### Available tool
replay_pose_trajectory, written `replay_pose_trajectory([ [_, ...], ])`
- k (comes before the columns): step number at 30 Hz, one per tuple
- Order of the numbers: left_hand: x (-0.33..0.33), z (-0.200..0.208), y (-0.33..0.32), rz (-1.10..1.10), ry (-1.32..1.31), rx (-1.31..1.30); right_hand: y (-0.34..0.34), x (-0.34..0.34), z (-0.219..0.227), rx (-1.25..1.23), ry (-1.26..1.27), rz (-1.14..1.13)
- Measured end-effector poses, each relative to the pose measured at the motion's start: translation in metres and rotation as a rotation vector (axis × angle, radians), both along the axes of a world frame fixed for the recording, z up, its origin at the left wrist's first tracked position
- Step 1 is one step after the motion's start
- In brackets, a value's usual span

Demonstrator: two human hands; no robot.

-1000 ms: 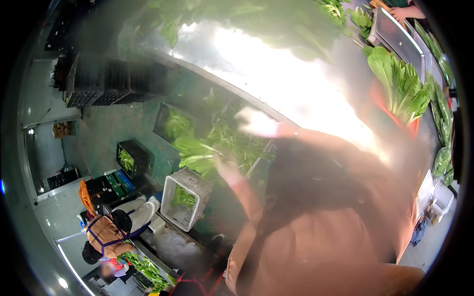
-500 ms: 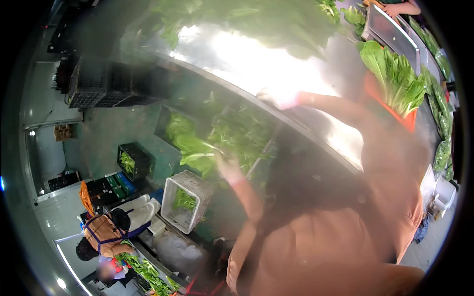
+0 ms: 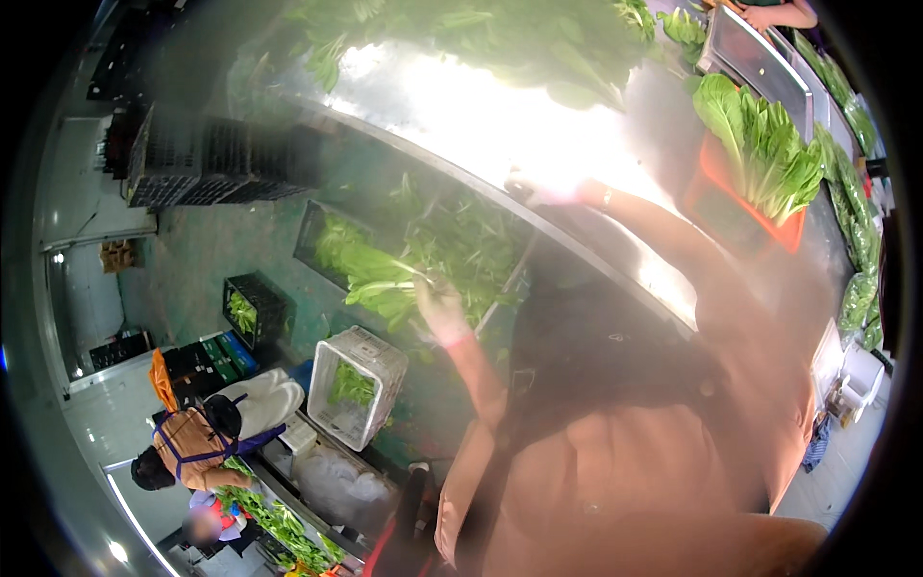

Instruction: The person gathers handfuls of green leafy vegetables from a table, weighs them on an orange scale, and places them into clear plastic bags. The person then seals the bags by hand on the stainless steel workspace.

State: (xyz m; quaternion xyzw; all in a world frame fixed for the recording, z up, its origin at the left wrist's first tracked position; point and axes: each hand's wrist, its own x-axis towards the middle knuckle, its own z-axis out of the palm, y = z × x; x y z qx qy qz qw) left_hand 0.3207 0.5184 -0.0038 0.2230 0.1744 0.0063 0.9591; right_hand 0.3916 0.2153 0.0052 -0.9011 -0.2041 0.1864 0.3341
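Note:
My left hand (image 3: 440, 310), in a pale glove, is closed around the stems of a bunch of leafy greens (image 3: 370, 281). It is held low over a dark crate (image 3: 308, 240) of loose greens on the floor. At the edge of the shiny metal table (image 3: 461, 178) is my right hand (image 3: 546, 185). Strong glare washes out its fingers, so their pose is unclear. More greens (image 3: 510, 38) lie blurred along the far side of the table. An orange basket (image 3: 784, 233) on the right holds upright leafy greens (image 3: 760, 144).
A white crate (image 3: 385, 370) and a small black crate (image 3: 274, 313), both with greens, stand on the floor. Stacked black crates (image 3: 207, 159) are at the left. One person (image 3: 197, 447) bends over greens at lower left; another person's hand (image 3: 760, 17) shows at top right.
The view has shifted slightly. My left hand still grips the greens low over the crate, and my right hand stays at the table edge, under heavier glare.

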Motion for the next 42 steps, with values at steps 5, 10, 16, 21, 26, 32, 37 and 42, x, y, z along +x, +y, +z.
replay_pose_trajectory([
  [5, -0.006, 0.004, 0.002, 0.028, -0.025, -0.056, 0.012, -0.022, -0.041, 0.037, -0.404, -0.071],
  [10, -0.014, 0.016, -0.018, 0.016, 0.005, -0.006, -0.001, -0.023, -0.071, 0.059, 0.086, -0.197],
  [16, 0.012, 0.022, 0.002, 0.053, -0.069, 0.408, 0.089, -0.044, 0.017, 0.579, -0.116, 0.012],
  [21, 0.014, 0.041, -0.033, -0.085, -0.065, 0.198, 0.023, -0.026, 0.007, -0.067, -0.247, -0.259],
  [26, 0.014, 0.066, -0.070, -0.264, 0.054, 0.310, 0.030, -0.045, -0.009, 0.179, -0.166, -0.410],
  [32, 0.070, 0.043, -0.107, -0.487, -0.199, 0.832, 0.047, -0.053, -0.023, 0.240, -0.261, -0.595],
  [37, 0.130, -0.006, -0.160, -0.596, -0.719, 1.164, 0.030, -0.116, -0.004, 0.306, -0.381, -0.606],
  [42, 0.122, -0.039, -0.210, -1.166, -0.237, 0.849, -0.020, -0.180, -0.004, 0.185, -0.079, -0.979],
])
